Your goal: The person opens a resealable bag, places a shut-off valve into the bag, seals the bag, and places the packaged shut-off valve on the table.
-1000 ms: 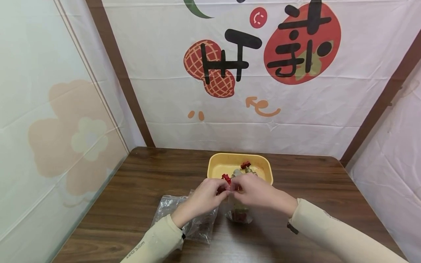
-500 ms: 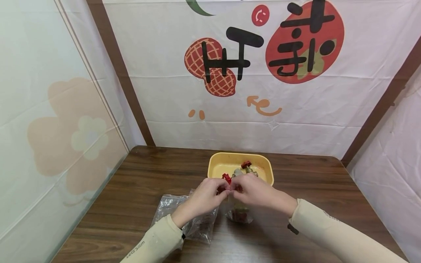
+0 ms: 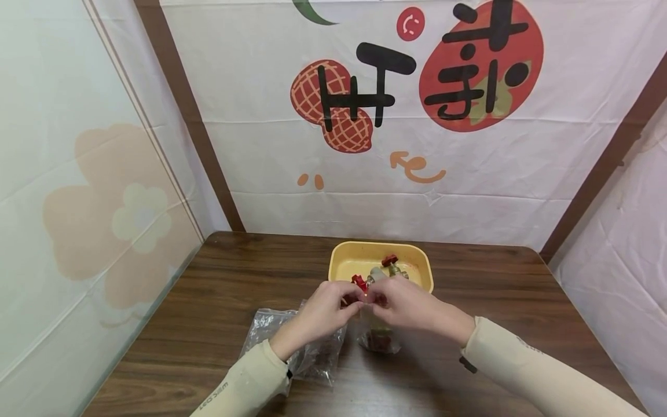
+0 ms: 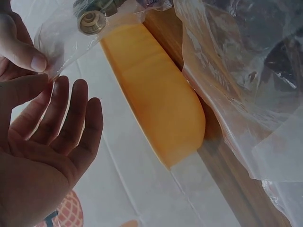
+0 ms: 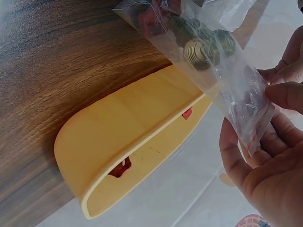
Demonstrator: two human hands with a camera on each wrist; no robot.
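A clear zip bag (image 5: pixel 232 90) hangs upright below both hands with a brass valve (image 5: pixel 198 53) inside. In the left wrist view, the valve's threaded end (image 4: pixel 92 22) shows through the plastic. My left hand (image 3: pixel 328 304) pinches the bag's top edge between thumb and index finger, its other fingers loosely spread. Right beside it, my right hand (image 3: pixel 409 301) pinches the same edge; the two hands' fingertips meet. In the head view the hands cover the bag's upper part, and its lower end (image 3: pixel 379 343) shows below them.
Behind the hands stands a yellow tray (image 3: pixel 365 246) holding valves with red handles (image 3: pixel 389 260) and a grey-ended fitting (image 3: pixel 376 273). Several flat clear bags (image 3: pixel 318 362) lie on the wooden table (image 3: pixel 208 324) beneath the left forearm. A printed cloth wall (image 3: pixel 260 168) rises behind the table.
The pinching fingertips have shifted very slightly to the right along the bag's top edge. The bag, tray and flat bags stay where they were.
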